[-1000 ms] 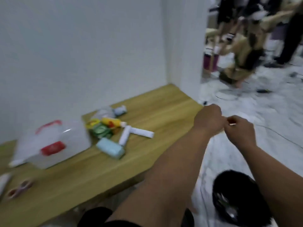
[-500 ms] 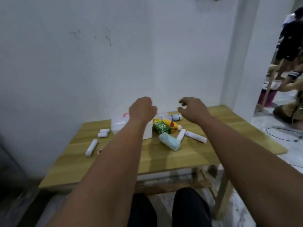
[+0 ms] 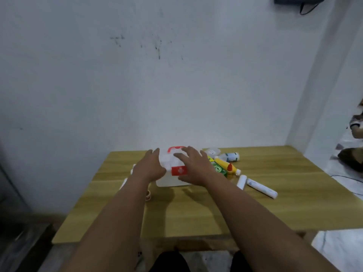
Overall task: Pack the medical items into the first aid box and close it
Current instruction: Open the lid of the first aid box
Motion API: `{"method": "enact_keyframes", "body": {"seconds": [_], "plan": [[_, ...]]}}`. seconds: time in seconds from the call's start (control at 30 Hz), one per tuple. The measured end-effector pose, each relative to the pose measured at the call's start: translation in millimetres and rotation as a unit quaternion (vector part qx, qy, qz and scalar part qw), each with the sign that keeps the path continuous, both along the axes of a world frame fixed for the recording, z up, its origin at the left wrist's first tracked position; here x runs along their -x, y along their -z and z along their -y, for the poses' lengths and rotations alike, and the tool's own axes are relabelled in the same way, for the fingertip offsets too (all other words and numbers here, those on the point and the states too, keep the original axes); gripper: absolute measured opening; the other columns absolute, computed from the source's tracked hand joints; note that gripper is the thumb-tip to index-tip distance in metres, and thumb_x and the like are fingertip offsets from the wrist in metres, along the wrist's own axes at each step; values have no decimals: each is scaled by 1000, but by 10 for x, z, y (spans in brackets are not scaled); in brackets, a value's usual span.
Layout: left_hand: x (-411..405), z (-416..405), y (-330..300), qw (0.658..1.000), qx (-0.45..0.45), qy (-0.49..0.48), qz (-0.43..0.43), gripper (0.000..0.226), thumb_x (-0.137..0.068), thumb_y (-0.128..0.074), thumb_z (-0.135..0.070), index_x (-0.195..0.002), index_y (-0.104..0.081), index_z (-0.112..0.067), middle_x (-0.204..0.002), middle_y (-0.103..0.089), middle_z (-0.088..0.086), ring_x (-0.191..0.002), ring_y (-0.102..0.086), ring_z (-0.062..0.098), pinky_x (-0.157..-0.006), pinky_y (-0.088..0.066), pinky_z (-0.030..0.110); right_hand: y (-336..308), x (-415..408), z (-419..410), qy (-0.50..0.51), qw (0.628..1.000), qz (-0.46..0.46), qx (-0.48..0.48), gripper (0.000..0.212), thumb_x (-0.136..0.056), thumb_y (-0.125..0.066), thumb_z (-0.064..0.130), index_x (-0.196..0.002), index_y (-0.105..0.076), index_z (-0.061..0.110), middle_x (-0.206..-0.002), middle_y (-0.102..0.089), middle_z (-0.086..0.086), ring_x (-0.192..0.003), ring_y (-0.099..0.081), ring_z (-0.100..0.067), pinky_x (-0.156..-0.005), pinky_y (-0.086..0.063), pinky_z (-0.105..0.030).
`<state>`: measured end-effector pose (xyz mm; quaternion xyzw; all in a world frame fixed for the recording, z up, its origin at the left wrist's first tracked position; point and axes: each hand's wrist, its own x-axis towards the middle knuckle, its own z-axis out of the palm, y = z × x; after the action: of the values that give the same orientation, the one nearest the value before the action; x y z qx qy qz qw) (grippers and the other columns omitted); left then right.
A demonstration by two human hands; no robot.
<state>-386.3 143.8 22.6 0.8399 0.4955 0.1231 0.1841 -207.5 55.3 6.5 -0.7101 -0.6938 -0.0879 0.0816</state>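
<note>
- First aid box: white translucent, red handle on top, red latch with a white cross on the near face. It sits mid-table toward the far edge. Lid looks down, so it needs opening before anything goes in.
- Left hand: on the box's left side, fingers straight and together along the left wall, palm facing in. Reads as bracing the box so it doesn't slide.
- Right hand: laid over the top right of the box, fingers spread and straight across the lid near the handle. Thumb is down by the latch; can't tell if it touches it.
- Neither hand grips anything. Judgement: two-hand hold to steady the box and get at the latch, first step of the task.
- Items, all unpacked, clustered just right of the box: green box, yellow tube with red cap, small white bottle lying on its side further back, two white rolls nearer and further right.
- More small white pieces sit left of the box, mostly hidden behind the left forearm; a small red-and-white thing lies nearer, too small to identify.
- Wooden table has bare space near the box, room to swing the lid open.
- Risk: box looks light, so popping the latch could tip it; hence the left-hand brace.
</note>
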Motion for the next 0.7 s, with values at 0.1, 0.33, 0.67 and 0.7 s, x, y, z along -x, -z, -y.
{"method": "enact_keyframes", "body": {"seconds": [0.1,0.33,0.67,0.7], "plan": [[-20,-116,213,999,16,2,37,107,-66,-73,-51,-161,-29,-26,-163,-37,5,-146,-41,28,-107,-49,50,150,-8,-50,3,1000,20,-22,89,-85,-72,51,-158,-24,33,-167,-23,-6,-155,-16,-27,-122,-9,-60],[11,45,331,993,-25,-5,114,106,-81,-83,-43,-165,-21,-25,-171,-22,0,-154,-28,22,-112,-40,40,325,7,-69,6,995,37,-97,78,-83,-70,45,-152,-37,30,-157,-42,-9,-148,-35,-31,-118,-21,-64],[-15,92,401,991,-17,16,133,108,-78,-82,-25,-165,-17,-25,-170,-22,-3,-155,-25,21,-113,-42,39,363,-144,82,-37,991,31,-121,70,-85,-58,49,-149,-42,25,-154,-47,-9,-144,-41,-33,-116,-26,-66],[-7,67,413,991,-3,10,137,111,-75,-82,-26,-165,-17,-25,-169,-25,-2,-153,-30,21,-113,-44,39,371,-171,96,-46,989,23,-137,61,-86,-61,43,-143,-48,25,-149,-51,-8,-140,-45,-31,-115,-30,-65]]}}
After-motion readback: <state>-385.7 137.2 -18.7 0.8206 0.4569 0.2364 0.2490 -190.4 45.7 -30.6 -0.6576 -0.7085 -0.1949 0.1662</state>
